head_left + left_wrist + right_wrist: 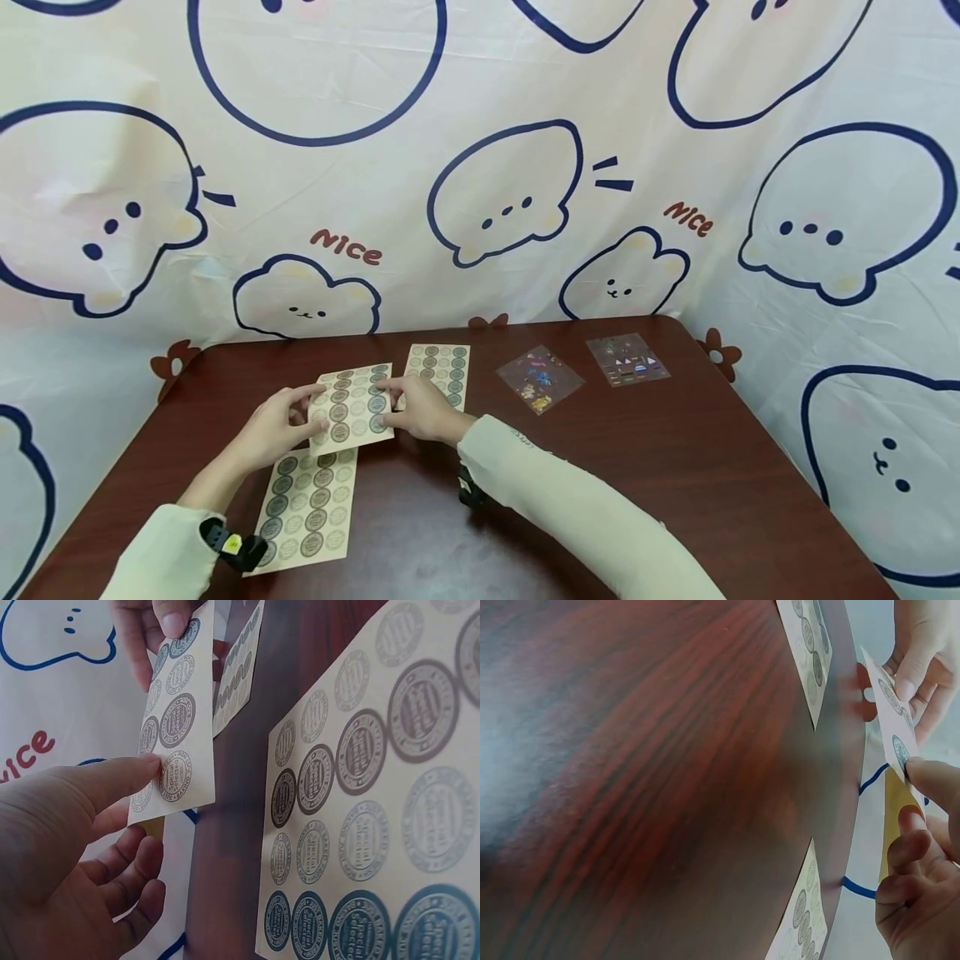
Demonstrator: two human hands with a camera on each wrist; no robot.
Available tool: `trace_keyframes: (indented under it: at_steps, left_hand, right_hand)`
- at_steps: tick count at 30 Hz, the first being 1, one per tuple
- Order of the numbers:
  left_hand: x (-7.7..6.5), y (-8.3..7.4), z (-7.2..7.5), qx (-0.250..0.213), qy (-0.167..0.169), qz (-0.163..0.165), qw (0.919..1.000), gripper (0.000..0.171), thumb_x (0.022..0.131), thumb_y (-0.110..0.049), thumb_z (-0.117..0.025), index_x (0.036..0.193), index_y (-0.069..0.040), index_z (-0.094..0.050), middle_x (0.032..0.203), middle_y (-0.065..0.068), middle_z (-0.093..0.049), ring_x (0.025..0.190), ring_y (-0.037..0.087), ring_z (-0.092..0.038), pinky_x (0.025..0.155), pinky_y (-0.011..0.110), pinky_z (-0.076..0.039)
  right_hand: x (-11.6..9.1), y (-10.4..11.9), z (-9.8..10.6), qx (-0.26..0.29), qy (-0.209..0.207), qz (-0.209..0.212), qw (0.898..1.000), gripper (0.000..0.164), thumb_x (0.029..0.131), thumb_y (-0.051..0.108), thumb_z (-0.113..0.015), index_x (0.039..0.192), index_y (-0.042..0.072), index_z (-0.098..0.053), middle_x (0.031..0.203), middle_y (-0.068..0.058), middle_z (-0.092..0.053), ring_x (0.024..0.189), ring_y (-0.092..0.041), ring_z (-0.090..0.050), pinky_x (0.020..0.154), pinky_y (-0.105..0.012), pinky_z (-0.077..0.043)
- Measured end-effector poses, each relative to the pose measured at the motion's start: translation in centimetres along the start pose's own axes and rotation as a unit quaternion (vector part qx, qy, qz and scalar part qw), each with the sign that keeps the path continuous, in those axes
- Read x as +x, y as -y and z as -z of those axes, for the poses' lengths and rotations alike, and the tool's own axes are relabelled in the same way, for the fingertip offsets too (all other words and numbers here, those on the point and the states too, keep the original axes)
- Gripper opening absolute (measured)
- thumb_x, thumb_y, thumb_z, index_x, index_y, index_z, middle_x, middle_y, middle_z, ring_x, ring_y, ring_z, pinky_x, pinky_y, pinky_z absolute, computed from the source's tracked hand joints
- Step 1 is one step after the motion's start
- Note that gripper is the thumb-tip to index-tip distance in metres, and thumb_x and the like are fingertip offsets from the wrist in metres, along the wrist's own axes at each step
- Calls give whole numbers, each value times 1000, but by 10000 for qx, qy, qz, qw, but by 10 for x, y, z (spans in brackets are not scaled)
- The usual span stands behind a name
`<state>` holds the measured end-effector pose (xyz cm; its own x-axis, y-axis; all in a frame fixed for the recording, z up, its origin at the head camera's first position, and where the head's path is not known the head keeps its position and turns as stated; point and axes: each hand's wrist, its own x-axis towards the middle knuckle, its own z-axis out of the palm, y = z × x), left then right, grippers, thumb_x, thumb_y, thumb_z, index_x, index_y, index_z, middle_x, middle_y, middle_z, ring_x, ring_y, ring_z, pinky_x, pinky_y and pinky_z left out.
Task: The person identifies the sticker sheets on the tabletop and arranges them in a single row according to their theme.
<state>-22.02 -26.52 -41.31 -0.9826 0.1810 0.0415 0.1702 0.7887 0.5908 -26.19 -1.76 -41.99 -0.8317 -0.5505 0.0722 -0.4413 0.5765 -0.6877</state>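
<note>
A cream sticker sheet with rows of round printed seals is held up above the table by both hands. My left hand pinches its left edge, thumb on the printed face, as the left wrist view shows up close. On the opposite edge my right hand pinches it between thumb and fingers. Below the held sheet lies a larger sticker sheet of the same kind, partly overlapped by it in the head view. Another such sheet lies behind my right hand, which covers part of it.
Two clear plastic sheets with small colourful bits, one nearer the middle and one farther right, lie toward the back of the dark wooden table. A printed cloth hangs behind the table's back edge.
</note>
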Motion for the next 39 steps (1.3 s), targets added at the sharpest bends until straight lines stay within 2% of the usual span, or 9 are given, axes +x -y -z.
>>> trace_keyframes:
  at_steps: [14,17,21,24,29,33,39]
  left_hand:
    - [-10,-9,-7,-2,-36,-126,9999,57,90,-17,-76,138,4,-56,97,9,-52,79,17,-48,59,25,-38]
    - [-12,-11,-8,-31,-42,-150,9999,57,89,-17,-76,138,3,-56,98,9,-52,80,17,-49,60,24,-39]
    - [-13,-14,-9,-28,-89,-217,9997,56,89,-17,-76,138,2,-57,97,8,-53,80,16,-50,62,24,-40]
    - [-14,-17,-10,-25,-145,-284,9995,56,89,-17,-77,137,1,-58,97,7,-53,80,16,-50,61,24,-40]
    - [-17,-21,-11,-56,-182,-382,9991,55,88,-16,-78,137,1,-58,96,7,-53,80,16,-50,62,24,-39]
    - [-18,-22,-13,3,-183,-334,9993,55,88,-15,-77,138,0,-58,96,7,-53,79,15,-50,62,23,-40]
    - [-22,-24,-15,1,-239,-382,9990,55,87,-14,-77,138,0,-59,95,6,-53,79,13,-50,63,23,-40]
  right_hand:
    - [-15,-9,1,-145,-13,189,9997,56,90,23,-78,142,14,-60,85,7,-62,63,-4,-42,68,-16,-40]
    - [-17,-10,1,-182,-84,231,9995,55,90,23,-78,141,14,-61,95,6,-68,70,-4,-44,71,-16,-40]
    - [-21,-11,4,-124,-139,295,9994,55,90,21,-78,141,13,-61,99,0,-69,64,-5,-39,63,-17,-36]
    - [-25,-11,6,-72,-123,298,9995,54,90,21,-78,141,13,-61,89,-4,-65,56,-6,-31,57,-19,-32]
    - [-31,-12,9,-118,-146,260,9995,54,90,22,-78,140,14,-61,90,-2,-65,60,-4,-34,57,-19,-31]
    - [-35,-12,10,-137,-131,208,9996,54,90,24,-78,140,15,-61,87,5,-63,56,-4,-34,53,-19,-31]
    - [-40,-9,11,-54,-154,271,9995,54,89,23,-79,140,14,-62,87,2,-65,53,-2,-34,53,-18,-32]
